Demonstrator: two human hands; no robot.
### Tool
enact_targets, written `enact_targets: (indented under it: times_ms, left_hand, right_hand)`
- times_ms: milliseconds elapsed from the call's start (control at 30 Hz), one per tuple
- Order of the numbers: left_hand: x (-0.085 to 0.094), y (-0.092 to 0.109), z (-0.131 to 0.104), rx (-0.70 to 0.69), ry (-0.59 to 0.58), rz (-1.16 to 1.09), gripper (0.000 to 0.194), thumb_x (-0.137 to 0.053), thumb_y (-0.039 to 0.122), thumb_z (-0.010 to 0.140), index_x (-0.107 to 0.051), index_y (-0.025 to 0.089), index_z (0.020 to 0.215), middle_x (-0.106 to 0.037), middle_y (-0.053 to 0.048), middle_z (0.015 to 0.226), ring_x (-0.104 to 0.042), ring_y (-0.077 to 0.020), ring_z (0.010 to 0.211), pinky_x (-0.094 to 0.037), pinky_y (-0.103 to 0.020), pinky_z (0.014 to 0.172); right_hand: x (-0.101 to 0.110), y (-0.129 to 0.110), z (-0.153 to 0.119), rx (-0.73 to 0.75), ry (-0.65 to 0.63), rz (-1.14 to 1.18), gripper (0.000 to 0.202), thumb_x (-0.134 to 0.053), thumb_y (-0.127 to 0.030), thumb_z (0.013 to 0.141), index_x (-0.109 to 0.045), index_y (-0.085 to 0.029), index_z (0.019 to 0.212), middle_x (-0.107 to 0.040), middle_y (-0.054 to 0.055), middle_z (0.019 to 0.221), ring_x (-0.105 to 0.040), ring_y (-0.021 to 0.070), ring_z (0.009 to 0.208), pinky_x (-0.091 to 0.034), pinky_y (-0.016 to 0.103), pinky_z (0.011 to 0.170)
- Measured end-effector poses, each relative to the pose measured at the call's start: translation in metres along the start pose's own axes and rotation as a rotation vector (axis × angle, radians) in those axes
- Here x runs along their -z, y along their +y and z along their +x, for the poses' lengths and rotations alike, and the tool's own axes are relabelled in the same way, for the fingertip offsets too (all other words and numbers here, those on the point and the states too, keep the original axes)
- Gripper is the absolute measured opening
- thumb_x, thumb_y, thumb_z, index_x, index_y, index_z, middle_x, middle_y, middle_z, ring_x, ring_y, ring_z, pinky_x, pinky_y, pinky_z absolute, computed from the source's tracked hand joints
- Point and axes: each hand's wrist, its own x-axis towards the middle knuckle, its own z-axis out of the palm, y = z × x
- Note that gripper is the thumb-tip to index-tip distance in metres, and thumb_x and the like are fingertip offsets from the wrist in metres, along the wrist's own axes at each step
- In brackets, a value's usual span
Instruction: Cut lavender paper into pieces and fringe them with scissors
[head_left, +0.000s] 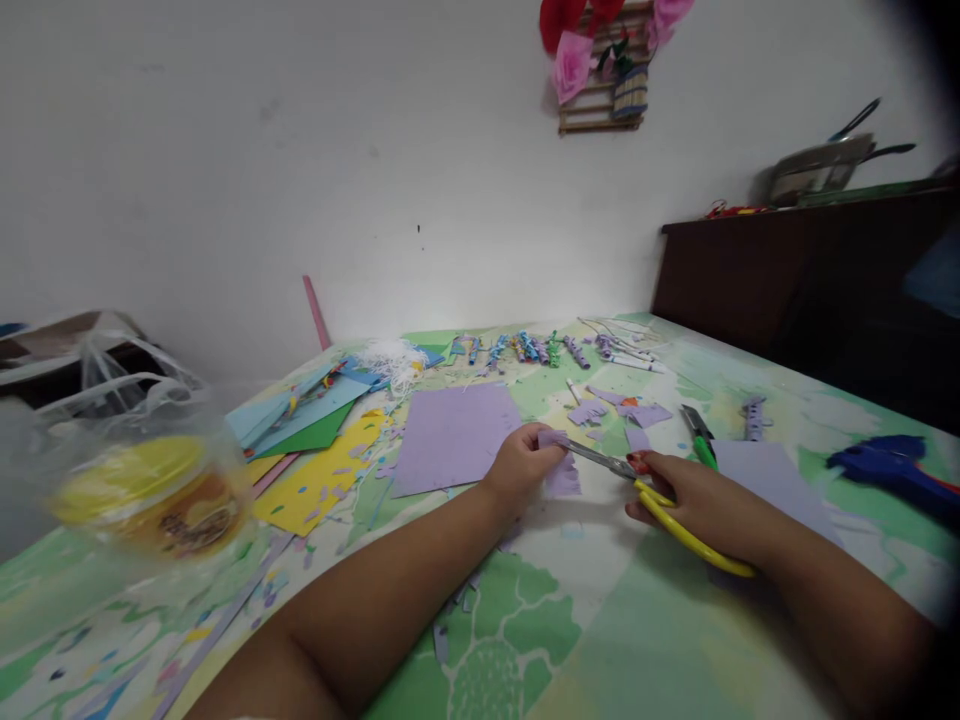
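Observation:
My left hand (529,465) pinches a small piece of purple paper (562,477) whose edge is cut into fringes. In my right hand (690,498) is a pair of scissors (694,543) with yellow handles. Their blades reach left to the purple piece, close to my left fingertips; whether they are closed on the paper is hard to tell. Behind my left hand lies a large purple sheet (457,430). Purple paper scraps (645,413) lie beyond the scissors. A utility knife (700,437) with a green handle rests just past my right hand, near another purple sheet (769,480).
Fringed paper rolls (529,347) line the table's back by the wall. A blue glue gun (889,467) lies at right. Colored sheets (319,480) and white shredded paper (391,362) lie left. A yellow-lidded tub (157,495) in a plastic bag stands front left.

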Motion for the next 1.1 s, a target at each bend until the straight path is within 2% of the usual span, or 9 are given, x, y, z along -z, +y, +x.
enact_targets:
  times_ms: [267, 533, 700, 800, 1000, 1100]
  left_hand:
    - [-0.003, -0.006, 0.004, 0.022, -0.017, -0.206, 0.025, -0.07, 0.031, 0.055, -0.06, 0.012, 0.068, -0.056, 0.001, 0.062, -0.05, -0.0099, 0.061, -0.04, -0.025, 0.063]
    - [-0.005, -0.005, 0.002, 0.109, 0.031, -0.339, 0.03, -0.075, 0.027, 0.049, -0.06, 0.012, 0.07, -0.056, 0.002, 0.058, -0.051, -0.0093, 0.053, -0.04, -0.024, 0.054]
    - [-0.005, -0.005, 0.003, 0.106, 0.07, -0.387, 0.027, -0.071, 0.026, 0.057, -0.055, 0.015, 0.074, -0.058, 0.001, 0.06, -0.054, -0.0109, 0.054, -0.044, -0.025, 0.055]
    - [-0.005, -0.004, 0.003, 0.097, 0.091, -0.401, 0.026, -0.069, 0.027, 0.061, -0.051, 0.016, 0.077, -0.06, -0.001, 0.063, -0.057, -0.0123, 0.057, -0.046, -0.027, 0.058]
    - [-0.005, 0.0, 0.0, 0.11, 0.113, -0.381, 0.021, -0.065, 0.025, 0.067, -0.049, 0.016, 0.078, -0.055, 0.002, 0.057, -0.055, -0.0101, 0.055, -0.048, -0.027, 0.061]
    - [-0.008, 0.001, -0.002, 0.101, 0.113, -0.36, 0.018, -0.062, 0.022, 0.068, -0.05, 0.016, 0.08, -0.055, 0.002, 0.059, -0.055, -0.0101, 0.057, -0.047, -0.027, 0.062]
  right_hand:
    - [0.001, 0.0, 0.0, 0.004, 0.008, -0.023, 0.033, -0.059, -0.048, 0.069, -0.055, -0.024, 0.093, -0.067, 0.004, 0.083, -0.061, 0.0236, 0.071, -0.045, 0.03, 0.06]
    - [0.0, 0.006, 0.002, -0.022, 0.005, -0.03, 0.039, -0.057, -0.053, 0.07, -0.055, -0.023, 0.095, -0.069, 0.006, 0.09, -0.063, 0.0263, 0.077, -0.046, 0.033, 0.064]
    - [-0.003, 0.01, 0.004, -0.034, 0.0, -0.045, 0.048, -0.058, -0.051, 0.07, -0.054, -0.022, 0.108, -0.067, 0.008, 0.104, -0.062, 0.0283, 0.088, -0.046, 0.034, 0.072]
    - [-0.003, 0.011, 0.005, -0.042, 0.007, -0.062, 0.048, -0.057, -0.052, 0.071, -0.054, -0.021, 0.108, -0.066, 0.009, 0.107, -0.062, 0.029, 0.091, -0.046, 0.034, 0.073]
    - [-0.001, 0.009, 0.005, -0.052, 0.026, -0.085, 0.049, -0.055, -0.055, 0.071, -0.056, -0.021, 0.105, -0.068, 0.008, 0.094, -0.062, 0.0283, 0.079, -0.046, 0.033, 0.063]
    - [-0.002, 0.01, 0.006, -0.052, 0.033, -0.087, 0.047, -0.056, -0.054, 0.07, -0.057, -0.021, 0.103, -0.068, 0.008, 0.094, -0.062, 0.0287, 0.082, -0.045, 0.033, 0.065]
